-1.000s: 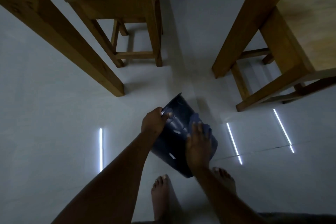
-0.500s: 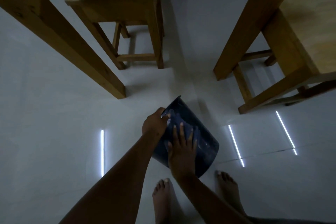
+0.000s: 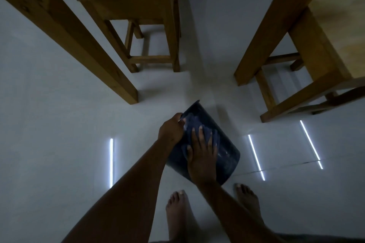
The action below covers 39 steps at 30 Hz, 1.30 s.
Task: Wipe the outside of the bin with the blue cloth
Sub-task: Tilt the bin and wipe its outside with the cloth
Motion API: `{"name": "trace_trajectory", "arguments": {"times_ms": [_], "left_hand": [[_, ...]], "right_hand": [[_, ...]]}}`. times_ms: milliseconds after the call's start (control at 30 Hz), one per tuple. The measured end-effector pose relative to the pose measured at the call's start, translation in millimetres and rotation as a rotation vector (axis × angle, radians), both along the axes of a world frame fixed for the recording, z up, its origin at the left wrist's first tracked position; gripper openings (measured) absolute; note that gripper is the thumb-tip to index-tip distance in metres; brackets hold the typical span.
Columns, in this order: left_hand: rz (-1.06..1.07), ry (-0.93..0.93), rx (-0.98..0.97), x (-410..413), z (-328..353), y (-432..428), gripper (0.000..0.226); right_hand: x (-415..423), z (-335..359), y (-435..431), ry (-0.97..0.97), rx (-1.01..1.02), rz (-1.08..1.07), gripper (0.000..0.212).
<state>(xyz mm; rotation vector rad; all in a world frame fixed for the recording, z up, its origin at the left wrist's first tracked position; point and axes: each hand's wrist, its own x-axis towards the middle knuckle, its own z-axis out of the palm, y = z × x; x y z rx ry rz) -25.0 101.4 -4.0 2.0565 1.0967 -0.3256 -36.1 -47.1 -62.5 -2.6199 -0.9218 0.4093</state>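
Scene: dim room, we're looking straight down at a pale tiled floor (image 3: 59, 134), streaks of reflected light across it.
Bin: the dark bin (image 3: 223, 144) is in the centre of the frame, tipped over onto its side wall, with its rim pointing to the upper left of the frame and its base toward the lower right.
Left hand: the left hand (image 3: 170, 130) is curled tight over the bin's rim at its left edge, fingers closed on the lip, clamping it in place.
Right hand: the right hand (image 3: 201, 156) lies flat, fingers spread wide, palm down on the upturned side of the bin.
Blue cloth: the blue cloth (image 3: 205, 134) is pinned under that right palm against the outside wall, bunched folds peeking out past the fingertips toward the rim, just beside the left hand.
Feet: two bare feet at the bottom of the frame, the left foot (image 3: 177, 215) and the right foot (image 3: 246, 199), planted just below the bin.
Surroundings: a wooden stool (image 3: 138, 12) at upper centre, a thick wooden leg (image 3: 65, 41) slanting across the upper left, another wooden stool (image 3: 320, 55) at the right, all well apart from the bin.
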Motion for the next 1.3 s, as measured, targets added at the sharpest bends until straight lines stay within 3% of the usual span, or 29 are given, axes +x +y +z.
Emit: {"name": "trace_trajectory", "arguments": {"times_ms": [100,200,300,433,600,700,900,1067,1167,1300], "left_hand": [[0.002,-0.05,-0.019,-5.9,-2.0,-0.3,0.029],[-0.022,0.021,0.027,-16.1,-1.9,-0.4,0.036],[-0.018,0.031,0.048,-11.1,-0.8,0.5,0.039],[-0.007,-0.007,0.059,-1.3,-5.3,-1.8,0.033],[-0.022,-0.023,0.063,0.8,-8.8,-3.1,0.036],[-0.015,-0.011,0.043,-0.9,-7.4,-1.7,0.039],[0.004,0.004,0.053,5.8,-6.9,-4.5,0.031],[-0.057,-0.106,-0.058,-2.4,-3.6,2.4,0.026],[-0.124,-0.061,0.009,-13.2,-3.0,5.6,0.024],[-0.017,-0.101,0.068,-4.4,1.1,1.5,0.023]], "right_hand": [[49.2,-10.3,5.1,0.003,0.028,-0.098,0.056],[69.4,-26.6,-14.6,-0.028,-0.013,-0.098,0.054],[27.3,-29.6,-45.2,-0.017,-0.04,-0.106,0.054],[-14.1,-23.1,-40.2,-0.085,-0.055,0.082,0.057],[42.3,-20.1,-21.8,-0.067,0.02,-0.048,0.055],[33.8,-23.3,-35.2,-0.002,0.018,-0.151,0.055],[-9.7,-15.5,-39.6,-0.041,-0.1,0.128,0.057],[57.6,-9.0,-13.6,-0.023,0.016,-0.084,0.056],[86.8,-5.7,-8.5,0.127,0.097,-0.176,0.054],[58.1,-6.8,-29.1,0.146,0.153,-0.242,0.054]]}}
